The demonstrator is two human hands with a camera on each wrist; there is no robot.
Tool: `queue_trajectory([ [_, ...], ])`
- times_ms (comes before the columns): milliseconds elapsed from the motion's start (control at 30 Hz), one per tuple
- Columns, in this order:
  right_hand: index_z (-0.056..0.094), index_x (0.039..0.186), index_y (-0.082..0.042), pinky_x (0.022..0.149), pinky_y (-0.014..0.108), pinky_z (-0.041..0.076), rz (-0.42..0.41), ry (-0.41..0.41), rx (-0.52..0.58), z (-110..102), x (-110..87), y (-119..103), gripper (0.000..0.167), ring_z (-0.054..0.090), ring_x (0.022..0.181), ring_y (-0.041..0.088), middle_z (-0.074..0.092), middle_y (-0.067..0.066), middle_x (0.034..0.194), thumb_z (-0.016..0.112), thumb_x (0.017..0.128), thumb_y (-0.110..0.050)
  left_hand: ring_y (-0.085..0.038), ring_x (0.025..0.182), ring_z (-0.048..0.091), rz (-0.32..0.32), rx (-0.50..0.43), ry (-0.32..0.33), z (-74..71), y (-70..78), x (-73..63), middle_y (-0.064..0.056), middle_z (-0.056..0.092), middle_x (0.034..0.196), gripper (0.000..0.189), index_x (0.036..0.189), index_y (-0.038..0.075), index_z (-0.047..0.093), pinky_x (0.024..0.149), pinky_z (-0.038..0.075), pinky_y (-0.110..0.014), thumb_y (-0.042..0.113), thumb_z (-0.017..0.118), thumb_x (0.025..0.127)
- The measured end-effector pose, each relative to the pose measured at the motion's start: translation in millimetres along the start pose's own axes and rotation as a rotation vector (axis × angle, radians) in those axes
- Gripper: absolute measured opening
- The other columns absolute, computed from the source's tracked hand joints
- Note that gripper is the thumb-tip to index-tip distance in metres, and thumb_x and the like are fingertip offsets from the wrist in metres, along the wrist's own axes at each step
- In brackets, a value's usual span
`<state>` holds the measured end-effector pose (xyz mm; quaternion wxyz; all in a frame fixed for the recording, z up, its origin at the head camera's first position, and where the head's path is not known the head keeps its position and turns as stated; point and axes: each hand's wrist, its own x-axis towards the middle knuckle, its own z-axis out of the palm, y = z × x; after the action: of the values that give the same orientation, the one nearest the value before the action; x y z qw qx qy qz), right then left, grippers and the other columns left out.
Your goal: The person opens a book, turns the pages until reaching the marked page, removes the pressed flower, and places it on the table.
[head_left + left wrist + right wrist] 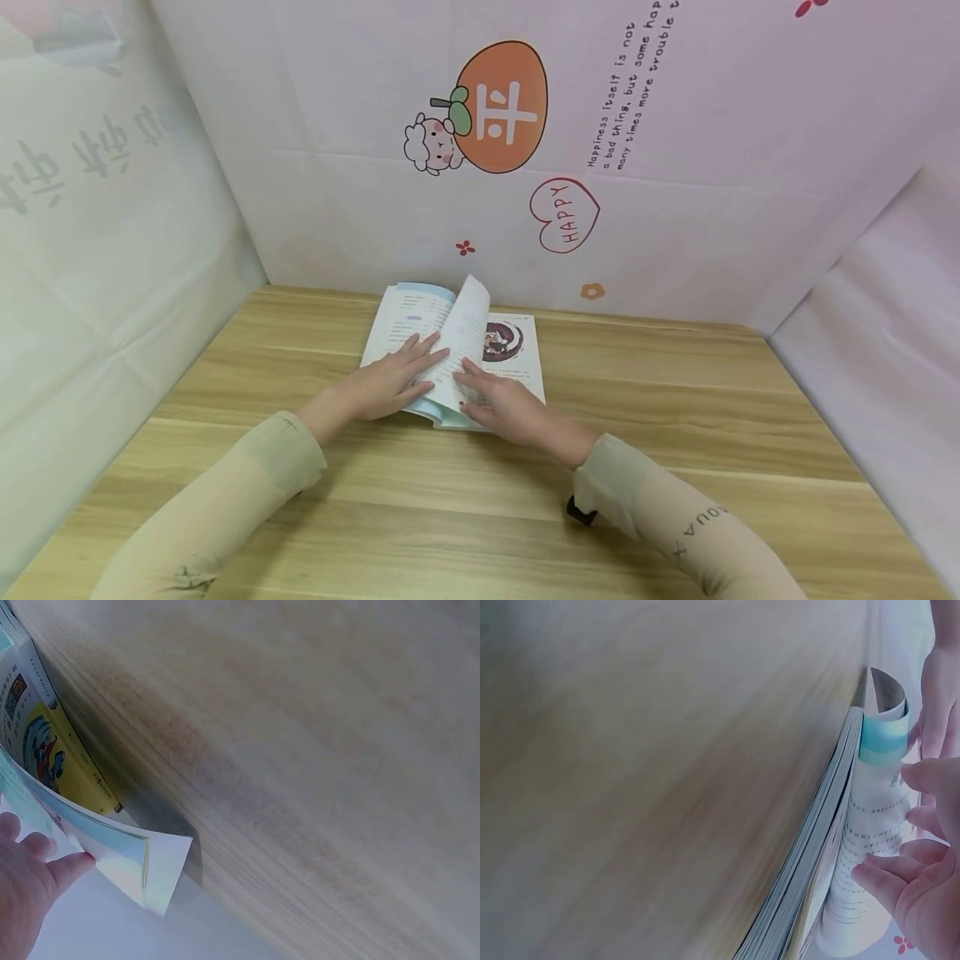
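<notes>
An open book (401,321) lies on the wooden table, with printed text on its left side and a round dark illustration (501,342) on its right. One page (468,321) stands raised and curved near the middle. My left hand (390,385) rests on the left page with its fingers spread. Against the raised page, my right hand (506,406) touches the paper with loosely bent fingers. In the left wrist view, the book's yellow cover (71,769) shows beneath the lifted left side. The right wrist view shows the page (862,840) curling beside the thick page stack (810,847).
The wooden table (675,417) extends to both sides and in front of the book. A pale printed backdrop (360,208) rises right behind the book, and similar sheets hang at left and right. A small black object (581,511) shows by the right cuff.
</notes>
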<state>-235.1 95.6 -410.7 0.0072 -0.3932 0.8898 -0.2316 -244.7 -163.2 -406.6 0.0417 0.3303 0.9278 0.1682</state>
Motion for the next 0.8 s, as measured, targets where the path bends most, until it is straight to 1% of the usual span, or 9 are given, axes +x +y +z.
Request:
queue_trajectory([
  [33, 0.054, 0.147, -0.001, 0.104, 0.043, 0.049, -0.007, -0.002, -0.001, 1, 0.4, -1, 0.050, 0.062, 0.124, 0.033, 0.037, 0.020, 0.158, 0.067, 0.101, -0.019, -0.040, 0.154, 0.010, 0.000, 0.002, 0.000, 0.0, 0.1, 0.1, -0.009, 0.011, 0.171, 0.061, 0.164, 0.015, 0.028, 0.116, 0.023, -0.067, 0.037, 0.046, 0.110],
  [133, 0.055, 0.147, -0.002, 0.098, 0.038, 0.054, -0.016, -0.008, 0.004, 2, 1.8, -5, 0.049, 0.071, 0.109, 0.027, 0.037, 0.019, 0.159, 0.066, 0.102, -0.018, -0.041, 0.154, 0.009, -0.005, 0.013, -0.012, 0.1, 0.2, 0.5, -0.007, 0.011, 0.172, 0.060, 0.164, 0.016, 0.028, 0.116, 0.023, -0.067, 0.037, 0.045, 0.110],
  [200, 0.055, 0.147, -0.003, 0.097, 0.038, 0.054, -0.014, -0.015, 0.009, 2, 2.7, -8, 0.049, 0.071, 0.108, 0.025, 0.036, 0.017, 0.160, 0.066, 0.102, -0.019, -0.041, 0.154, 0.008, -0.006, 0.019, -0.020, 0.0, 0.3, 0.8, -0.007, 0.011, 0.172, 0.059, 0.164, 0.016, 0.028, 0.116, 0.022, -0.067, 0.037, 0.044, 0.111],
  [267, 0.054, 0.147, -0.003, 0.099, 0.039, 0.053, -0.014, -0.026, 0.013, 3, 3.8, -10, 0.049, 0.068, 0.115, 0.027, 0.035, 0.017, 0.161, 0.065, 0.103, -0.018, -0.041, 0.155, 0.007, -0.012, 0.021, -0.027, -0.3, 0.5, 0.9, -0.006, 0.011, 0.172, 0.058, 0.164, 0.017, 0.028, 0.116, 0.022, -0.067, 0.037, 0.043, 0.111],
  [367, 0.053, 0.148, -0.003, 0.107, 0.043, 0.047, -0.016, -0.046, 0.015, 3, 5.4, -14, 0.049, 0.053, 0.133, 0.033, 0.033, 0.017, 0.161, 0.065, 0.103, -0.018, -0.043, 0.154, 0.007, -0.013, 0.027, -0.018, -0.3, 0.7, 0.7, -0.007, 0.012, 0.171, 0.055, 0.164, 0.018, 0.029, 0.115, 0.024, -0.069, 0.034, 0.040, 0.112],
  [467, 0.053, 0.148, -0.002, 0.108, 0.044, 0.046, -0.019, -0.060, 0.029, 4, 6.4, -15, 0.049, 0.043, 0.141, 0.037, 0.034, 0.018, 0.161, 0.065, 0.102, -0.016, -0.044, 0.154, 0.005, -0.014, 0.037, -0.005, 0.3, 0.9, 0.6, -0.008, 0.012, 0.171, 0.054, 0.163, 0.017, 0.031, 0.114, 0.025, -0.069, 0.031, 0.039, 0.112],
  [600, 0.055, 0.147, -0.002, 0.109, 0.043, 0.044, -0.025, -0.072, 0.047, 6, 7.2, -17, 0.048, 0.037, 0.145, 0.038, 0.035, 0.017, 0.161, 0.066, 0.102, -0.014, -0.044, 0.154, 0.001, -0.024, 0.046, 0.003, 0.6, 1.2, 0.5, -0.010, 0.008, 0.171, 0.053, 0.163, 0.015, 0.031, 0.116, 0.024, -0.065, 0.029, 0.039, 0.112],
  [700, 0.056, 0.145, -0.002, 0.113, 0.043, 0.039, -0.040, -0.086, 0.066, 7, 7.8, -18, 0.046, 0.035, 0.146, 0.037, 0.035, 0.017, 0.160, 0.066, 0.102, -0.013, -0.044, 0.154, -0.001, -0.036, 0.050, -0.005, 0.3, 2.0, 0.5, -0.009, 0.007, 0.172, 0.053, 0.163, 0.015, 0.030, 0.117, 0.023, -0.064, 0.029, 0.038, 0.112],
  [800, 0.058, 0.144, -0.001, 0.116, 0.043, 0.033, -0.051, -0.101, 0.095, 7, 7.9, -19, 0.044, 0.033, 0.147, 0.035, 0.034, 0.017, 0.160, 0.065, 0.102, -0.013, -0.044, 0.154, 0.000, -0.038, 0.051, -0.012, 0.9, 2.4, 1.5, -0.008, 0.009, 0.171, 0.053, 0.163, 0.016, 0.030, 0.116, 0.024, -0.066, 0.029, 0.038, 0.112],
])
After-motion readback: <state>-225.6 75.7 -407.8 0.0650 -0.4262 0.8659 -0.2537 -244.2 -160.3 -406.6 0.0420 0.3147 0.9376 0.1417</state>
